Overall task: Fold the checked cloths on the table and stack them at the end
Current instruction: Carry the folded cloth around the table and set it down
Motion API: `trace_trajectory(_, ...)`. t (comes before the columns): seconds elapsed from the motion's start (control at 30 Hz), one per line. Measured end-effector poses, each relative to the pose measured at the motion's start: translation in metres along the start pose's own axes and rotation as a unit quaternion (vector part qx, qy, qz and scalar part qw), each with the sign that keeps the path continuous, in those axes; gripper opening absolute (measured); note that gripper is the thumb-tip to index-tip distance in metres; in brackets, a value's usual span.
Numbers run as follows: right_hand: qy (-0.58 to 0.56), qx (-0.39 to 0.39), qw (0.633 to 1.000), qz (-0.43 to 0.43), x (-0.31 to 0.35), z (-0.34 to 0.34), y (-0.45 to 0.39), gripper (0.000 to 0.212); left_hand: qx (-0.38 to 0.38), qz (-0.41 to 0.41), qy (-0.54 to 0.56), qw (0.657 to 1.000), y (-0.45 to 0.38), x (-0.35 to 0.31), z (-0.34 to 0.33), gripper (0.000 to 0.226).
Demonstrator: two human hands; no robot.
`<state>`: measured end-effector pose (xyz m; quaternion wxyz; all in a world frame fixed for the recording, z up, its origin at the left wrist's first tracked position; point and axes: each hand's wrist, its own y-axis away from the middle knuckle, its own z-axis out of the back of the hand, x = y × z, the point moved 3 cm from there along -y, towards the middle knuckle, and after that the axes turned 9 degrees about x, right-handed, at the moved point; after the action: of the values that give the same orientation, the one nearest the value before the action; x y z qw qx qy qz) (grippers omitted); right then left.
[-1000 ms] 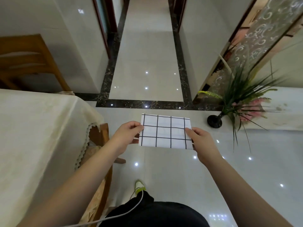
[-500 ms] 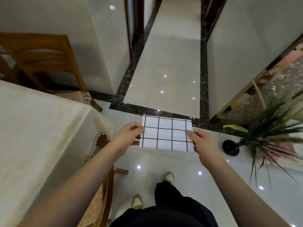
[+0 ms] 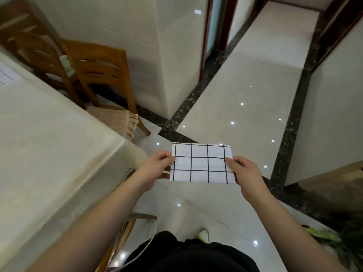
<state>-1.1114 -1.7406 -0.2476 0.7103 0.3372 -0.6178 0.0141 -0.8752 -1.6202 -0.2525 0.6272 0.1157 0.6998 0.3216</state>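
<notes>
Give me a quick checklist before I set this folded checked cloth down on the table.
1. Left hand pinches the checked cloth at its left edge: ok.
2. Right hand pinches its right edge: ok.
3. Cloth folded to a flat rectangle: ok.
4. Cloth over the table: not ok, it is held over the floor beside it.
5. Another checked cloth at the table's far edge, folded or not: cannot tell.

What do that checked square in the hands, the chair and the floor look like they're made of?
Checked cloth: thin white fabric with black grid lines, folded flat, probably cotton. Chair: brown wood with a mild sheen and a slatted back. Floor: glossy cream tile, likely polished ceramic or stone; it mirrors the ceiling lights.
</notes>
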Motion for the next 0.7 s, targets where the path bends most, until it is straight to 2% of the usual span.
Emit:
trace_trajectory(0.27,0.025,0.058,0.998,-0.011,0.036,-0.031,-0.074,0.009,-0.048,-0.018,0.059,0.997,-0.036,-0.018,0.04,0.02)
trace_trajectory(0.7,0.088,0.115,0.989,-0.015,0.103,-0.129,-0.19,0.013,-0.108,-0.036,0.126,0.986,-0.098,-0.054,0.144,0.012)
